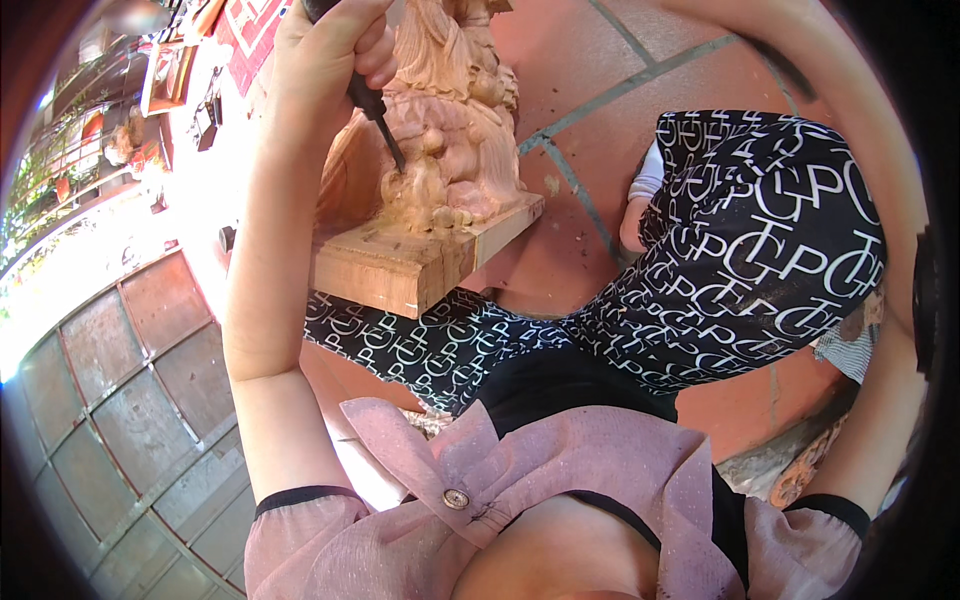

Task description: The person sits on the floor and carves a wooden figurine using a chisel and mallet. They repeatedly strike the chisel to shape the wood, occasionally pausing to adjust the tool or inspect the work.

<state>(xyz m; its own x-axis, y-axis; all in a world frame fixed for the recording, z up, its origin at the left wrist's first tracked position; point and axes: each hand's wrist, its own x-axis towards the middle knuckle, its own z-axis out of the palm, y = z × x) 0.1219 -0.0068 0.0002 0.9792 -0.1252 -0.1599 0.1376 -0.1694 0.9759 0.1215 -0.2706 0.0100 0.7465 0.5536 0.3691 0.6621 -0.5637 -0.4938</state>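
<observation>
My left hand [345, 45] is closed round a black, tapered hand tool [372, 106] with a thin dark shaft; its upper end runs out of the frame. The shaft's tip points down at the lower part of a carved wooden figure [440, 125], at or just off the surface. Loose wood dust lies about that spot. Rounded shapes and folds cover the carving, which rises from a thick rectangular wooden base [385, 268] in front of my lap. My right arm [850, 60] curves up along the right side, and its hand lies beyond the top edge.
Reddish floor tiles [575, 110] with grey joints lie beneath. My legs, in black patterned trousers [740, 250], spread either side of the base. Over at the left are greyer tiles [140, 350], strong glare and a wooden piece [168, 78] at the upper left.
</observation>
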